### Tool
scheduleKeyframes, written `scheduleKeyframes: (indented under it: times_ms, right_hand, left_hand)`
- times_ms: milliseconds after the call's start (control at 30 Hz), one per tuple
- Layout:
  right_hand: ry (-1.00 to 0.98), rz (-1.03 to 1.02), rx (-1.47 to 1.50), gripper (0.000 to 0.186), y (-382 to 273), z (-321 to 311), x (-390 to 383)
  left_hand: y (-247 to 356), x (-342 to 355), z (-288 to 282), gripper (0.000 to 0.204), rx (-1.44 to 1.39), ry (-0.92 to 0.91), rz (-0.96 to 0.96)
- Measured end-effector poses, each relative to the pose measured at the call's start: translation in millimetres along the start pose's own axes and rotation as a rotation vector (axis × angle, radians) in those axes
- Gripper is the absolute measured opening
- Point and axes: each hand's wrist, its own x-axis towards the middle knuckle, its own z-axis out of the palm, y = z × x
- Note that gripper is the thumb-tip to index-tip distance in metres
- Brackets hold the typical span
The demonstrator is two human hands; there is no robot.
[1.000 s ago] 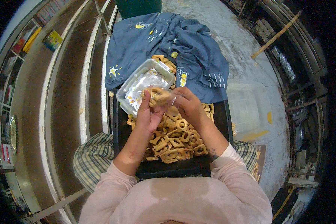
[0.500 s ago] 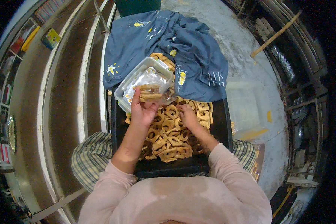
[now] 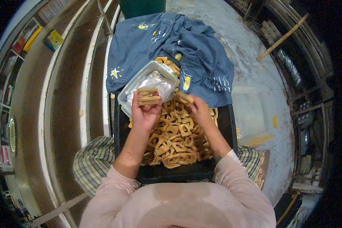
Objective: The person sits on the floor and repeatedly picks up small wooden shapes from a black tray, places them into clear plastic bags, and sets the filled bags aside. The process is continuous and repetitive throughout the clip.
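Observation:
My left hand (image 3: 144, 114) is closed round a small stack of golden, flat snack pieces (image 3: 148, 100) in what seems a clear bag, held over the near part of a translucent plastic box (image 3: 170, 75) with white and silver packets (image 3: 151, 79) inside. My right hand (image 3: 199, 110) pinches a single piece (image 3: 184, 97) just right of the box. Beneath both hands a black tray (image 3: 163, 171) holds a heap of squarish pieces with round holes (image 3: 173, 129).
A blue printed cloth (image 3: 201, 57) covers the tray's far part, beside a green container (image 3: 142, 7). Pale slatted steps or shelves (image 3: 91, 68) run along the left. A clear plastic box (image 3: 250, 106) lies on the floor at right; a wooden stick (image 3: 281, 38) leans behind it.
My right hand left the bag, reached down into the heap and has come up with a piece between its fingers. My left hand has shifted slightly left with its stack.

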Motion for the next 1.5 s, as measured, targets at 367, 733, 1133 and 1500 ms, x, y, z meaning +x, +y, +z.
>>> scheduleKeyframes:
  times_ms: [367,733,1133,1500]
  right_hand:
    - [0.277,-0.406,0.186,0.028,-102,-32,4]
    - [0.221,-0.664,-0.205,0.031,-106,-34,6]
    - [0.298,-0.636,-0.140,0.018,-106,-31,-2]
    - [0.267,-0.502,-0.039,0.017,-98,-22,-5]
  left_hand:
    - [-14,-12,11,0.047,0.133,0.044,0.026]
    - [-17,-13,4,0.045,0.252,-0.071,0.037]
    - [-19,-18,8,0.047,0.283,-0.192,0.056]
    - [-14,-15,4,0.053,0.369,-0.312,0.029]
